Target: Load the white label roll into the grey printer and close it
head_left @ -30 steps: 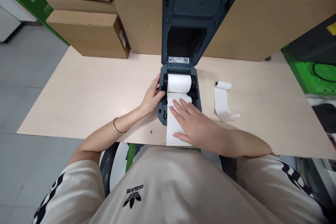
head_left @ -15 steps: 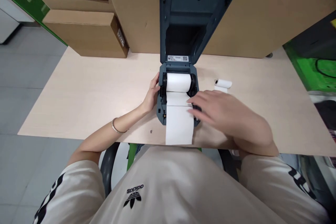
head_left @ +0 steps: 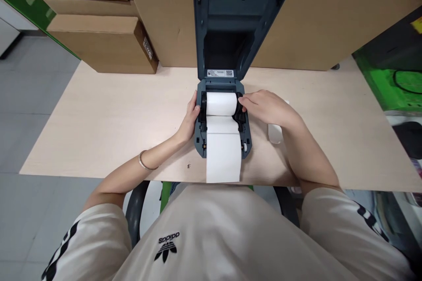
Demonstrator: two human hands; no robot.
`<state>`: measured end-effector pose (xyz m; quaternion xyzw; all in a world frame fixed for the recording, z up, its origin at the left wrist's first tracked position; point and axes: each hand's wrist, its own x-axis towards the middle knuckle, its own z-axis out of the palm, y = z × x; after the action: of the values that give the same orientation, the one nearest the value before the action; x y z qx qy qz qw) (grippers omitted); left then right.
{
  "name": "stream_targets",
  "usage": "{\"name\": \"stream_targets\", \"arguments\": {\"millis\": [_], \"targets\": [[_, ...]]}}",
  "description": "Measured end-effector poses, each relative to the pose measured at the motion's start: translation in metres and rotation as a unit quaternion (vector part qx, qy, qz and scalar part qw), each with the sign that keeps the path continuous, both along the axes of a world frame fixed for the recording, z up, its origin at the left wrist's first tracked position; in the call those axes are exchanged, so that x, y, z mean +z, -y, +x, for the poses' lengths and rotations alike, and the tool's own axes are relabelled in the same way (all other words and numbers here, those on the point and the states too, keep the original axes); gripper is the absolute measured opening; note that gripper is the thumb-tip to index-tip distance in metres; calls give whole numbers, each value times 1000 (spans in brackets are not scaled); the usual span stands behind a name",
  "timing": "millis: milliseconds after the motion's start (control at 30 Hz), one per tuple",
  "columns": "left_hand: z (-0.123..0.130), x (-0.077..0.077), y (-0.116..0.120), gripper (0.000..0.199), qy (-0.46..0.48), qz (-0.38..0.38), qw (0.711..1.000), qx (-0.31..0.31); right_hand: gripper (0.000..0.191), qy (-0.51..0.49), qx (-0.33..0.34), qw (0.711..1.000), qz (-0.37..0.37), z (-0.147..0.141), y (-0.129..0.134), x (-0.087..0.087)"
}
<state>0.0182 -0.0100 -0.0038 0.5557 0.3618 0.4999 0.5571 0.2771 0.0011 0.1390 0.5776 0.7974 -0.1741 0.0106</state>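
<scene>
A dark blue-grey label printer (head_left: pixel 199 134) stands on the table with its lid (head_left: pixel 242 6) raised. Inside lies a white label roll (head_left: pixel 221 103) between black holders, and its label strip (head_left: pixel 223 158) runs forward over the printer's front to the table edge. My left hand (head_left: pixel 189 118) is wrapped against the printer's left side, thumb on its rim. At the right end of the roll, my right hand (head_left: pixel 262 104) touches the black roll holder (head_left: pixel 240 107) with its fingers bent together. Behind the right wrist, a piece of white paper (head_left: pixel 274 133) is partly hidden.
Cardboard boxes (head_left: pixel 158 22) line the back of the table (head_left: pixel 108 131); a smaller box (head_left: pixel 102 48) sits at the back left. Green surfaces with a black cable (head_left: pixel 407 88) are at the right. A chair lies under the table's front edge.
My right hand has moved up and back from beside the label strip to the roll's right holder. My left hand stays at the printer's side. The view has shifted slightly.
</scene>
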Motion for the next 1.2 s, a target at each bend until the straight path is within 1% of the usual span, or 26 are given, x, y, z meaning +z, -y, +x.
{"name": "stream_targets", "arguments": {"millis": [100,200,267,367,433,533,600,667,733,833,933,1033,1133,1200], "targets": [[1,-1,2,80,-1,-27,1000,-1,45,-30,-14,999,-11,2,-5,-4],[1,-3,2,81,-7,-35,999,2,44,-28,-14,999,-36,1,-9,-4],[0,-3,0,82,-15,-32,999,-1,44,-14,-20,998,-51,0,-9,-2],[-3,-4,-1,83,-28,-28,999,-7,49,8,-31,997,-69,-2,-5,8],[-4,-4,-1,84,-28,-34,999,-14,53,24,-17,994,-109,-1,-1,16],[-7,-6,1,90,-16,-44,998,-44,52,45,40,977,-203,5,5,26],[-9,-7,3,99,-9,-37,997,-70,50,39,80,967,-239,11,5,27],[-12,-8,3,110,0,-21,996,-92,52,25,93,963,-251,16,2,24],[-15,-9,1,118,9,-8,993,-114,57,18,69,962,-263,20,-3,18],[-19,-11,-3,126,2,-5,990,-142,64,33,22,960,-277,21,-11,12],[-21,-14,-6,134,-17,-10,989,-149,70,61,-1,954,-294,20,-17,10],[-21,-15,-7,130,-18,-9,990,-137,66,43,-6,948,-316,15,-19,13],[-21,-13,-7,121,-25,16,993,-118,58,24,-7,949,-315,10,-19,15],[-21,-11,-7,118,-27,25,993,-111,55,25,-9,948,-318,9,-20,14]]}}
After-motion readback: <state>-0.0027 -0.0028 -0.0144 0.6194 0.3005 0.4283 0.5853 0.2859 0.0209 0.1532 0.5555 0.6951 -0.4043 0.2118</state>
